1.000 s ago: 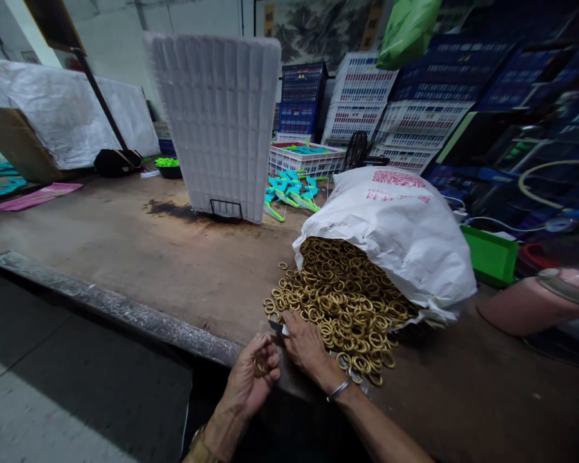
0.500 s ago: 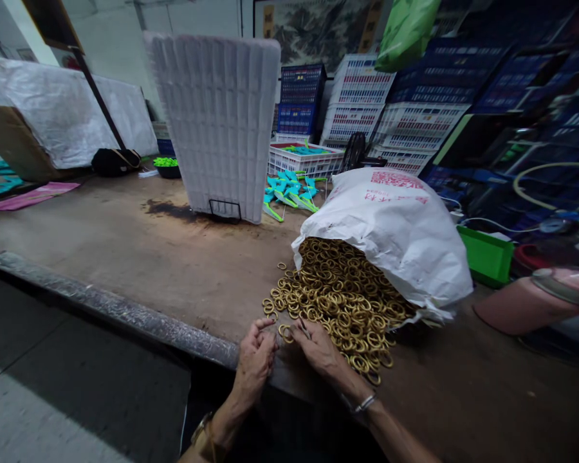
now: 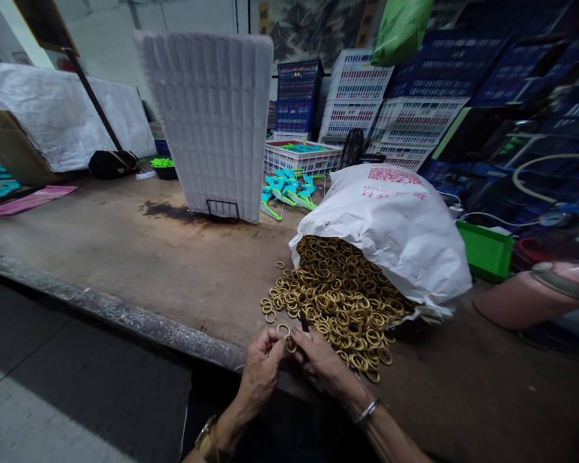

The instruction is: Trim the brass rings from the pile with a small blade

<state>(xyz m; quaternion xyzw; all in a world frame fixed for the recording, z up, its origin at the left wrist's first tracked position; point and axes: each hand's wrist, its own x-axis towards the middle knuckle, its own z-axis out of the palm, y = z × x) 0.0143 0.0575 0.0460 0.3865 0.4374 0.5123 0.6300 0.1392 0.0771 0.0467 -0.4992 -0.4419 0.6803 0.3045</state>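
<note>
- Fingers of both hands almost meet at the bench's near edge, all curled, no wide gap anywhere.
- Left hand (image 3: 263, 363): thumb and forefinger drawn to a pinch with a brass-coloured ring (image 3: 284, 325) at the tips. Palm hidden; can't tell if it has more.
- Right hand (image 3: 324, 361): folded around a small dark-tipped tool (image 3: 304, 321), tip pointing far. Thumb sits right by a second ring (image 3: 294, 349); can't tell which hand bears its weight, or whether the two rings are joined.
- Grip advice: pinch light, by the rim, so the ring's face shows. Thin round stock probably rolls if squeezed off-centre.
- Tool looks blade-like; best to aim its tip clear of the left fingertips and let the thumb steady the ring.
- Wrists low and close together should give the steadiest hold.
- Ring pile (image 3: 340, 308): just right and far of the hands, spilling from the white sack (image 3: 390, 225). Worth not brushing it with the right forearm.
- Stray rings (image 3: 270, 317) lie at the pile's left edge, within easy reach.
- Bench (image 3: 125, 238): its near edge is close below; working over the top looks safer for drops.
</note>
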